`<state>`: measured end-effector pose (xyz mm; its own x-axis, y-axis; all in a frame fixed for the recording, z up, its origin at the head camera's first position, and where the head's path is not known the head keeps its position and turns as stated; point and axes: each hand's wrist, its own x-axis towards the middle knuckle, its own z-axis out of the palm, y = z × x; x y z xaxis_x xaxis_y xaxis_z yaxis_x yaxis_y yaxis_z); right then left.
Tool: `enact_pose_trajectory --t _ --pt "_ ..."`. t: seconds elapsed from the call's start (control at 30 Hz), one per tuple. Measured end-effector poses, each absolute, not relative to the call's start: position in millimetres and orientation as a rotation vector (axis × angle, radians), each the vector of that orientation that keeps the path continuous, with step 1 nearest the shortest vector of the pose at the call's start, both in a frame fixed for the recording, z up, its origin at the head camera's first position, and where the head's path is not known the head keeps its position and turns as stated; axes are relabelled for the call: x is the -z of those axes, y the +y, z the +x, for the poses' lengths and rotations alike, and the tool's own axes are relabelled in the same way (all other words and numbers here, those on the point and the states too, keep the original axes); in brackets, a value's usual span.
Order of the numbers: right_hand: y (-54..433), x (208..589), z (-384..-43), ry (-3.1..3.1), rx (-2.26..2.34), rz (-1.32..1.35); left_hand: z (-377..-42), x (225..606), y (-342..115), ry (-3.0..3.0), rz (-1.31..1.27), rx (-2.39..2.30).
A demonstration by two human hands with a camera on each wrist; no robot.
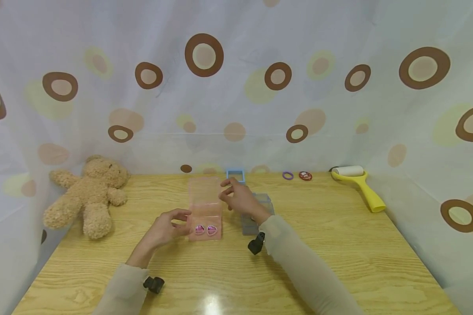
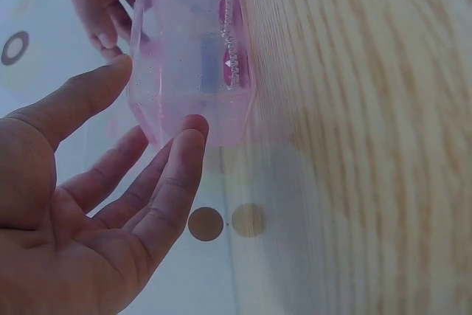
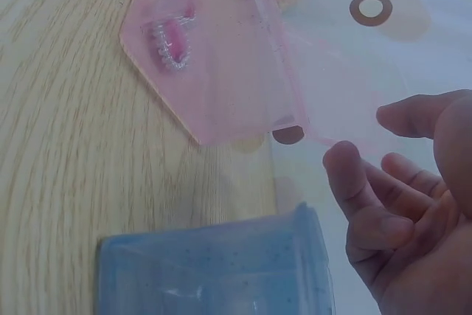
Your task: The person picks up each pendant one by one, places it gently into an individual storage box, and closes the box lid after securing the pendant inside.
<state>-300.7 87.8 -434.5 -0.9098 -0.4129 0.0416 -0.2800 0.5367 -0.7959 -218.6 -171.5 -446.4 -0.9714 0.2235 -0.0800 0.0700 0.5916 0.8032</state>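
A clear pink plastic box lies with its lid raised at the back. Two pink hearts with beaded rims lie in its front part. My left hand is at the box's left side, thumb and fingers spread; in the left wrist view the fingertips overlap its edge, and whether they touch it I cannot tell. My right hand hovers by the lid's right edge, fingers loosely bent, holding nothing. Below its wrist is a clear blue-grey plastic box, partly hidden by the hand and forearm in the head view.
A light blue square frame stands behind the right hand. Further right along the back are a purple ring, a round red patterned piece and a yellow-handled lint roller. A teddy bear lies at the left. Patterned curtains surround the wooden table.
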Motion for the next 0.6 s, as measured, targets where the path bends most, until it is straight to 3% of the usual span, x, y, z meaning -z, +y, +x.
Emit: enact_pose_trajectory --t 0.6 --pt "93.2 426.7 -291.9 2.582 1.396 -0.730 -219.9 446.4 -172.0 2.660 0.244 -1.318"
